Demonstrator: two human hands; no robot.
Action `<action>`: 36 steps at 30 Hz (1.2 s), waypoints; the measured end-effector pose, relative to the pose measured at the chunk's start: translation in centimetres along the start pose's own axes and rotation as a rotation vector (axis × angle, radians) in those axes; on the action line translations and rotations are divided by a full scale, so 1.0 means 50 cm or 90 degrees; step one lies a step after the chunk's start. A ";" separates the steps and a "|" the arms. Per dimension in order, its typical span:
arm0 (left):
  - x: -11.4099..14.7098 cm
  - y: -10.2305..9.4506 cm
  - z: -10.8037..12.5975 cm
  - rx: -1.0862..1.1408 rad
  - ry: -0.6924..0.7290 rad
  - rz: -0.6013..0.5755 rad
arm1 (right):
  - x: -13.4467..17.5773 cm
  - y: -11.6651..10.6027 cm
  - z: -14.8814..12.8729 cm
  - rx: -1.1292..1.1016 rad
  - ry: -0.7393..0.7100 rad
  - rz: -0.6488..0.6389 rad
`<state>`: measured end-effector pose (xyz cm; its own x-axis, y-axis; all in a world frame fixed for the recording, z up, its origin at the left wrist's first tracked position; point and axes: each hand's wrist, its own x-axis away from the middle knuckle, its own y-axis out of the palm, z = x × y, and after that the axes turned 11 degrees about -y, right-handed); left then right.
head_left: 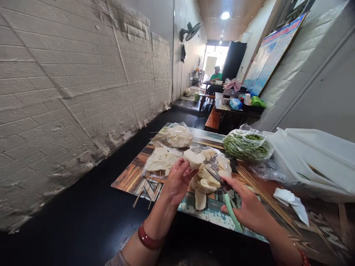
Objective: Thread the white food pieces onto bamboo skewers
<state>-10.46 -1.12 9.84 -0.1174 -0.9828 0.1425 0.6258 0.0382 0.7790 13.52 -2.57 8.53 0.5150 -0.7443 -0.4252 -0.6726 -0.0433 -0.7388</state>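
Observation:
My left hand (178,181) pinches a pale, rounded piece of spongy-looking food (194,158) between thumb and fingers, raised over the table. In my right hand (249,207) is a pair of scissors (229,203) with light green handles; the dark blades point up and left, close to the piece but apart from it. Below both hands lies a heap of cut pale slices (206,184) on a clear plastic bag. To the left, a second bag (162,159) holds more pale pieces, with thin wooden skewers (142,190) beside it. Behind it sits a third bag (179,136) of pale pieces.
A bag of green vegetables (246,146) stands at the back right beside white plastic bins (313,159). Long skewers (266,195) and a crumpled white tissue (291,203) lie on the right. A person in green (216,75) sits far back, beyond another cluttered table (222,105).

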 end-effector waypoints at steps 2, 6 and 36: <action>-0.010 0.012 -0.008 -0.012 0.001 0.006 | 0.005 -0.015 0.012 0.012 0.010 -0.038; -0.023 0.028 -0.026 -0.073 0.018 0.022 | 0.001 -0.040 0.027 0.025 0.007 -0.078; -0.036 0.025 -0.072 -0.168 -0.007 0.066 | -0.052 -0.095 0.065 -0.155 0.066 -0.266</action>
<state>-6.69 0.05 8.35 -0.0501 -0.9739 0.2213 0.8143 0.0885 0.5737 17.13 1.74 11.44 0.7200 -0.6917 -0.0556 -0.5309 -0.4975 -0.6860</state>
